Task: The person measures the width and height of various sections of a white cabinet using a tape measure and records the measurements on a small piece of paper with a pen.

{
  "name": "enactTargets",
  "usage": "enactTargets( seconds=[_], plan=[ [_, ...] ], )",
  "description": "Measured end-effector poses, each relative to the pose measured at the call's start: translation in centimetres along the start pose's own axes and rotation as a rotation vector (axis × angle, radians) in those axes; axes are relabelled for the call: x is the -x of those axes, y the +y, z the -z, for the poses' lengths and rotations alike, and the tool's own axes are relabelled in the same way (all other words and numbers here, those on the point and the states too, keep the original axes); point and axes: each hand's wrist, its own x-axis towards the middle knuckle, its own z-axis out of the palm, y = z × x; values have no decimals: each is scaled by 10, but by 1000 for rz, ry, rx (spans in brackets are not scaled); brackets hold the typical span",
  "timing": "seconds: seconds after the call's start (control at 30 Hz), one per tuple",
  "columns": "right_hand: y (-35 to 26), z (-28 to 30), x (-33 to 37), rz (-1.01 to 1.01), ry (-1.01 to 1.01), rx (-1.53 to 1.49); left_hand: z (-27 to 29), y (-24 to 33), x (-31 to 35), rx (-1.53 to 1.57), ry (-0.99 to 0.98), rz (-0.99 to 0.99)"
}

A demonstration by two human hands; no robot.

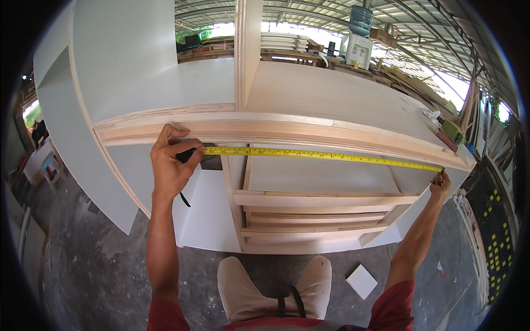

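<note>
A yellow tape measure (309,155) is drawn out along the front rail of a wooden cabinet frame (287,128). My left hand (174,151) is closed around its black case, with a finger and thumb up by the rail and a dark strap hanging below. At the far end of the blade, my right hand (440,182) pinches the tape's tip near the cabinet's right side. The blade runs nearly straight between both hands, just below the rail. Beneath it lies an open bay with several light wooden drawer rails (326,199).
White panels (124,60) rise at the left, and an upright post (240,55) stands behind the rail. A water dispenser (359,51) and stacked boards (284,41) are at the back. A white square piece (361,281) lies on the concrete floor (105,265). A dark yellow-marked panel (494,231) leans at right.
</note>
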Motion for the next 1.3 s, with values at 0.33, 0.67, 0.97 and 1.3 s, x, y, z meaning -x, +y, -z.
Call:
enactTargets(
  seconds=[0.33, 0.67, 0.97, 1.3],
  plan=[
    [0, -5, 4, -9, -3, -19, 2, 5, 1, -38, -8, 49],
    [0, -13, 14, -32, 40, -29, 0, 3, 3, -49, 14, 29],
    [-5, -7, 3, -37, -7, -21, 0, 1, 2, -32, 6, 22],
    [-3, -11, 12, -30, 7, -23, 1, -6, 3, 19, -21, -3]
  ],
)
